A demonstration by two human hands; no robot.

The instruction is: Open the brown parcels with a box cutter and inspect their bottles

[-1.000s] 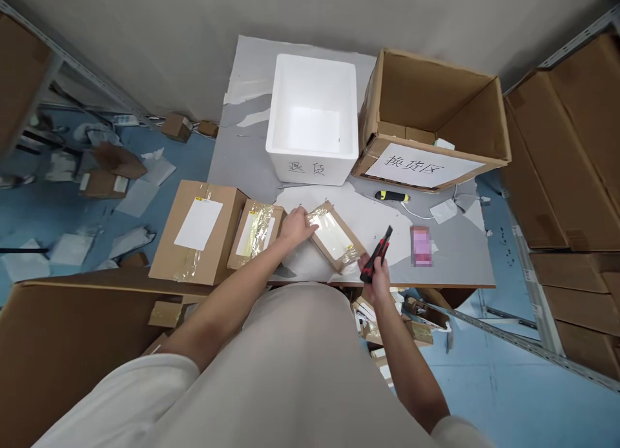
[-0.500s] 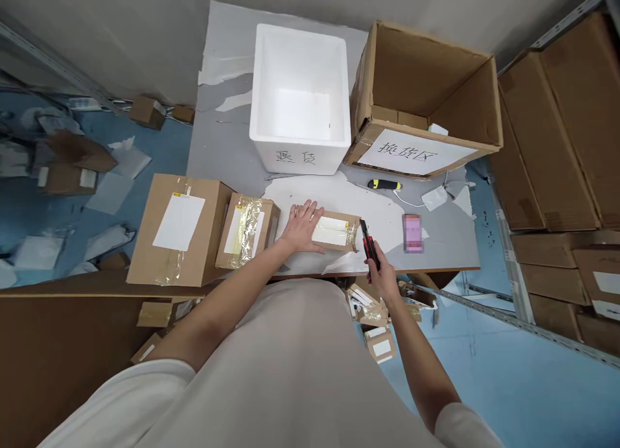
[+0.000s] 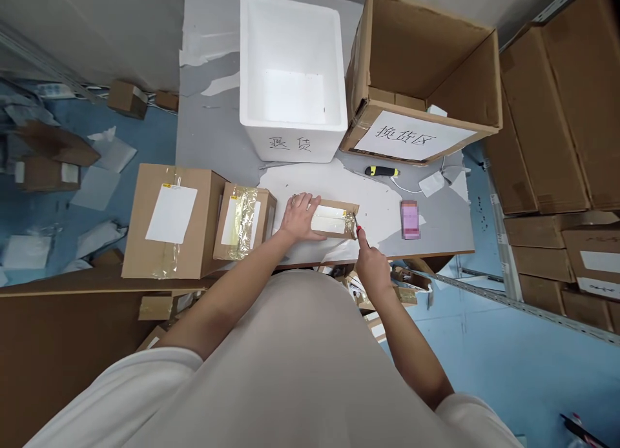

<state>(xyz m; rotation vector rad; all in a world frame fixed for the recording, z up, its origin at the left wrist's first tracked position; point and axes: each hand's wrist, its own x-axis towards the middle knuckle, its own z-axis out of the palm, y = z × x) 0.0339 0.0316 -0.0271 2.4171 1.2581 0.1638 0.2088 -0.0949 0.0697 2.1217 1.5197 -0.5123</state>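
A small flat cardboard box (image 3: 329, 227) with a white label and shiny tape at its right end lies near the table's front edge. Spread over its left end, my left hand (image 3: 299, 217) presses down with fingers apart. My right hand (image 3: 372, 266) is closed around a red and black utility knife (image 3: 359, 230). Its blade meets the taped right end of the box; how deep it goes I cannot tell. Left of my left hand stand a taped cardboard box (image 3: 264, 232) and a larger labelled carton (image 3: 130, 241).
Behind are a white foam box (image 3: 290, 135) and a big open carton (image 3: 436, 106) with a handwritten sign. A yellow and black tool (image 3: 382, 171), a white cord and a pink phone-like rectangle (image 3: 410, 219) lie on the right. Shelving with cartons (image 3: 542, 261) borders the right side.
My right hand has turned and brought the knife's tip to the box's right end. My left hand stays on the box. The whole view has shifted slightly.
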